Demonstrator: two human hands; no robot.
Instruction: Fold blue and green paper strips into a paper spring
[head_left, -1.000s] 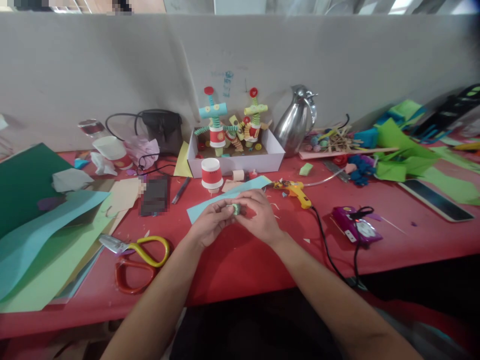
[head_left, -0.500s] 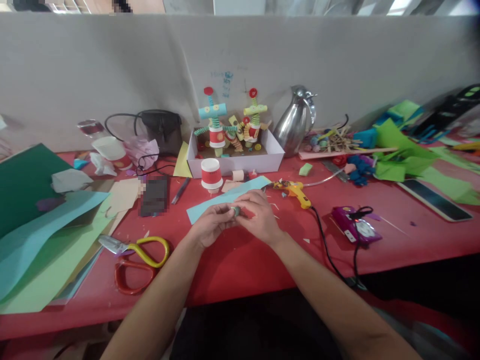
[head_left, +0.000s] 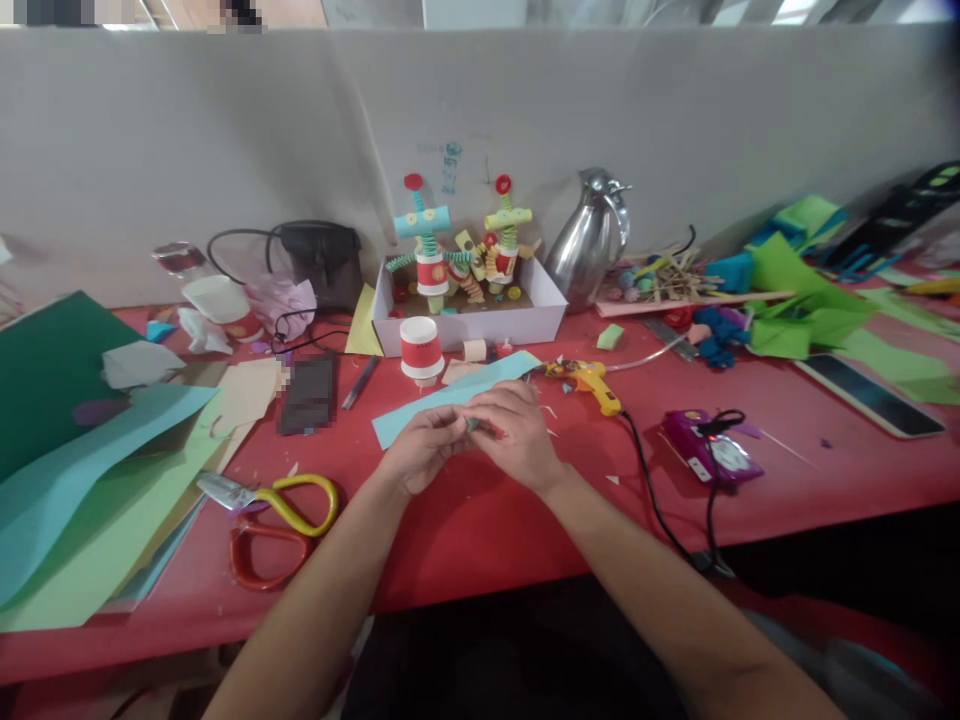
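I have the left hand (head_left: pixel 429 440) and right hand (head_left: pixel 517 430) together, fingertips pinching a small green piece (head_left: pixel 472 424) above the tabletop (head_left: pixel 480 530), midway between its front and back edges; being so tiny, it probably needs both. The glue gun (head_left: pixel 592 379) lies just beyond the right hand, likely for easy reach. Scissors (head_left: pixel 246 493) rest toward the front edge, at left.

One left hand (head_left: pixel 421 445) and one right hand (head_left: pixel 519 435) share one small green piece (head_left: pixel 472 424). The table (head_left: pixel 465 545) bears one pair of scissors (head_left: pixel 259 493), one yellow glue gun (head_left: pixel 594 382), one pale-edged phone (head_left: pixel 870 396), one steel jug (head_left: pixel 585 245), one black bag (head_left: pixel 326 268), one purple device (head_left: pixel 691 448), one narrow blue strip (head_left: pixel 450 392), one red-banded cup (head_left: pixel 420 352) and one white box (head_left: pixel 472 332) with two upright figures (head_left: pixel 431 272).
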